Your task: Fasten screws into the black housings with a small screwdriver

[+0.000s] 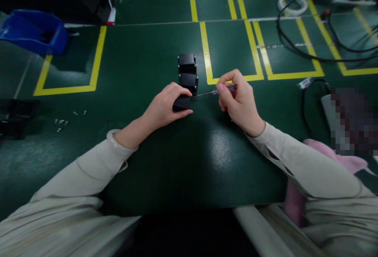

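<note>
**Here, a screwdriver met a small black block**

Centrally, a little above the middle of the view, the block [181, 103] lay on the mat, pinned under the left hand [165, 107], whose fingers curled over its top and near side, apparently to keep it from sliding. From three o'clock of it came the screwdriver [213, 92]: its thin shaft ran level with the table and its tip reached the block's right face. The right hand [238, 101] was closed on the clear, reddish handle, pinched between thumb and fingertips, a grip that suited fine turning more than force.

At twelve o'clock of the block, two more boxes [188, 72] stood in a row, one behind the other, the nearer one touching or just beside the held block.

Farther out, small screws [61, 122] lay scattered at nine o'clock, well apart from the hands. A blue bin [35, 32] sat at ten o'clock, cables [310, 52] and a tape roll [293, 4] at two o'clock.

The mat [147, 60] was dark green and slightly glossy, marked with yellow rectangles. The light was dim, and a blurred patch hid the right edge.
</note>
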Available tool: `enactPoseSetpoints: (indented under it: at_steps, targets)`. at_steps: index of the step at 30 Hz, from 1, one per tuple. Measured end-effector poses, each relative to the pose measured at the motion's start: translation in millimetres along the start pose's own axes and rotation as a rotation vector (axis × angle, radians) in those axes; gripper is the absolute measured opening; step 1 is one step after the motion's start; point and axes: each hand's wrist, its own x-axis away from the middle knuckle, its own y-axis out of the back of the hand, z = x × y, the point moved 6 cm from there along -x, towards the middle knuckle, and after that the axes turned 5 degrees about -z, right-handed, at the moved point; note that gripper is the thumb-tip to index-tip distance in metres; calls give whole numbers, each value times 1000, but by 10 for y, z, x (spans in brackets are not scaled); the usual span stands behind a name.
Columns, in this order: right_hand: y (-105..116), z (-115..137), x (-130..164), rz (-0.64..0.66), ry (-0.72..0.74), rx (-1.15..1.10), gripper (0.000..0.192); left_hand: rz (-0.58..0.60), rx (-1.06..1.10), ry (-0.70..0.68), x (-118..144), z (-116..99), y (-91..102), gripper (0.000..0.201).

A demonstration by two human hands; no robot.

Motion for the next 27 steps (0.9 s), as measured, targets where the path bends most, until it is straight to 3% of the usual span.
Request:
enactPoseSetpoints:
  at_steps: [13,21,27]
  targets:
    - [-5,-35,-2,6,-16,5,27,33,4,49,-2,20,-7,36]
    - [-3,-28,-1,-3,-5,-17,18,34,5,58,-7,13,-5,35]
    - [-10,-25,3,3,-10,5,24,22,6,32,-6,15,4,36]
